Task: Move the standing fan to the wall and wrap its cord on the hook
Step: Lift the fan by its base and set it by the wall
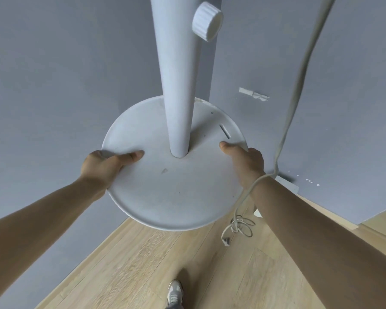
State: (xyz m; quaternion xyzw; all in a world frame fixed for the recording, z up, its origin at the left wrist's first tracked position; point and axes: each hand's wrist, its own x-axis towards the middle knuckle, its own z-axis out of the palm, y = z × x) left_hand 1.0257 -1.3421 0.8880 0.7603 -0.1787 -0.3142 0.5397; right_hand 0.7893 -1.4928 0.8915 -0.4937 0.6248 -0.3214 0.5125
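left hand (103, 166), right hand (247, 161), fingers pinching fan base (172, 192) (thumbs atop); cord (299, 85) across wrist, wall (54, 85) close

Head-worn camera looks steeply down, close above the fan base (174, 186); wall (54, 85) ahead.

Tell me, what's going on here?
A person grips the round base of a white standing fan, left hand on its left rim and right hand on its right rim, thumbs on top. The fan is right by a grey wall. Its cord hangs down across the right wrist, and the plug end lies loosely coiled on the wooden floor, not yet wrapped on anything.
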